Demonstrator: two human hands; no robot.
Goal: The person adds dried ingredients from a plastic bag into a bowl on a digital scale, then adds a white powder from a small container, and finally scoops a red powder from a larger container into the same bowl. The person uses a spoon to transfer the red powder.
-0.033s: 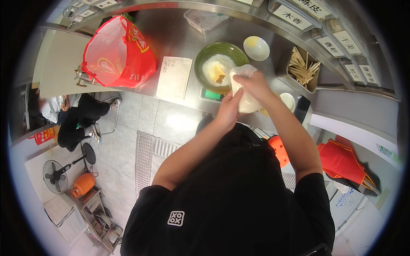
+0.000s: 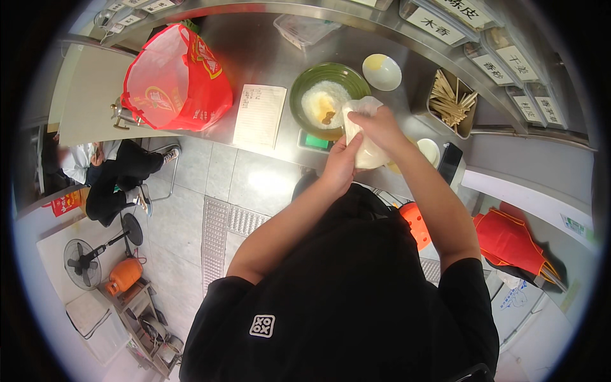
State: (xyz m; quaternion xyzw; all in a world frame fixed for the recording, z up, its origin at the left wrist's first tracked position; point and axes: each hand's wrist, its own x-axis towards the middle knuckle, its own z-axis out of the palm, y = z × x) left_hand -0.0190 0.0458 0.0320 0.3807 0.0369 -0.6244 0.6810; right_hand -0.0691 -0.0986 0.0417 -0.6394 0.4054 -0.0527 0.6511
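Both my hands are closed on a pale, partly see-through plastic bag [image 2: 370,153] of whitish contents, at the near right rim of a green bowl [image 2: 299,81]. My left hand [image 2: 342,164] grips its near left side with the thumb up. My right hand [image 2: 380,129] pinches the bag near its top, its fingertips partly hidden. Inside the bowl lies a mound of white powder [image 2: 318,95] with a yellowish wet patch and a small brown blob. Under the bowl's near edge, a scale with a green display [image 2: 317,141] shows in part.
Left of the bowl lie an open notebook [image 2: 259,118] and a large red bag [image 2: 210,95]. A small white bowl [image 2: 382,72] stands beyond, with a metal bin of wooden sticks [image 2: 452,102] to the right. A dark phone-like slab [image 2: 450,162] lies nearby. A person [image 2: 118,169] sits far left.
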